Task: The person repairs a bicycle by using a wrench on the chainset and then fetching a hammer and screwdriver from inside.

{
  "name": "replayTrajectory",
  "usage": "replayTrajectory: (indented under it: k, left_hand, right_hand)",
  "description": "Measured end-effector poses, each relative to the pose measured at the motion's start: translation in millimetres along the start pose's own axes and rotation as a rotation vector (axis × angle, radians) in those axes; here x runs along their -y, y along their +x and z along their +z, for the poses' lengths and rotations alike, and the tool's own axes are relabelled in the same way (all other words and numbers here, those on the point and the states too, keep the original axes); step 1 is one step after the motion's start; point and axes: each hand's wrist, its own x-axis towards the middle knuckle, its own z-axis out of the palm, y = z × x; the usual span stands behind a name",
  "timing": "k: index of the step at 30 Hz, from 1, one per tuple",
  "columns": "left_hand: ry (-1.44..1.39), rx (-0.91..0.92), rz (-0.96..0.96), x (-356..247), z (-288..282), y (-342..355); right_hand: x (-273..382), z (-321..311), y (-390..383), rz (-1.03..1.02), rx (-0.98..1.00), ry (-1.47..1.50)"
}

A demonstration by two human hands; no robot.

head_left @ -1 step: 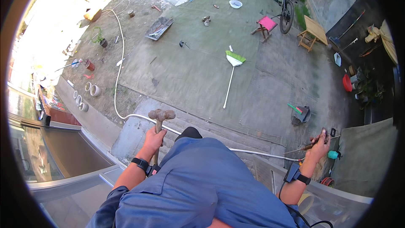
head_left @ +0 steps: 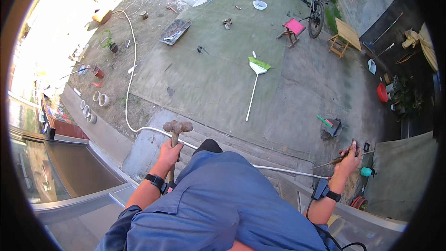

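Note:
My left hand (head_left: 170, 153) is wrapped round the wooden handle of a hammer (head_left: 178, 127), whose rusty, blunt head points up in front of my left hip. At the far right, my right hand (head_left: 349, 159) is closed on a thin tool with a brown handle (head_left: 337, 160). A slender metal shaft runs left from that handle and narrows to a tip. Another thin rod sticks out on the far side of the hand; whether it belongs to the same tool I cannot tell. Just right of this hand lies a turquoise object (head_left: 367, 172).
A white hose (head_left: 129, 93) crosses in front of my legs, past the steps (head_left: 223, 132). Farther out lie a green-and-white broom (head_left: 253, 90), a dustpan (head_left: 332, 127) and a tray of tools (head_left: 174, 32). Beyond stand a pink stool (head_left: 294, 26), a wooden stool (head_left: 344, 39) and a bicycle (head_left: 317, 14).
My right hand has shifted slightly left and up with the thin tool, and its shaft now lies a little differently. My left hand and the hammer stay nearly still.

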Motion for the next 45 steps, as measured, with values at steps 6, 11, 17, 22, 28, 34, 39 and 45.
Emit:
replayTrajectory:
  k: [6, 11, 17, 22, 28, 34, 39, 45]
  left_hand:
    - [0.038, 0.003, -0.013, -43, 12, 82]
    - [0.004, 0.037, 0.023, -66, 30, 186]
    - [0.052, 0.098, 0.006, -124, 52, 299]
    - [0.037, 0.232, 0.004, -201, 103, 389]
    - [0.015, 0.339, -0.002, -305, 197, 497]
    - [-0.001, 0.547, -0.044, -408, 276, 585]
    - [-0.092, 0.678, -0.109, -496, 339, 663]
    - [-0.137, 0.787, -0.020, -576, 430, 796]
  right_hand:
    - [-22, 112, 33, 0.056, 0.124, 0.117]
    - [-69, 193, 74, 0.021, 0.177, 0.079]
    - [-111, 319, 108, -0.014, 0.391, -0.078]
    - [-133, 402, 158, -0.246, 0.605, -0.373]
    - [-130, 512, 235, -0.265, 0.746, -0.697]
    - [-130, 611, 317, -0.304, 0.893, -0.782]
    - [-123, 721, 372, -0.318, 0.968, -0.703]
    - [-175, 844, 444, -0.344, 1.004, -0.565]
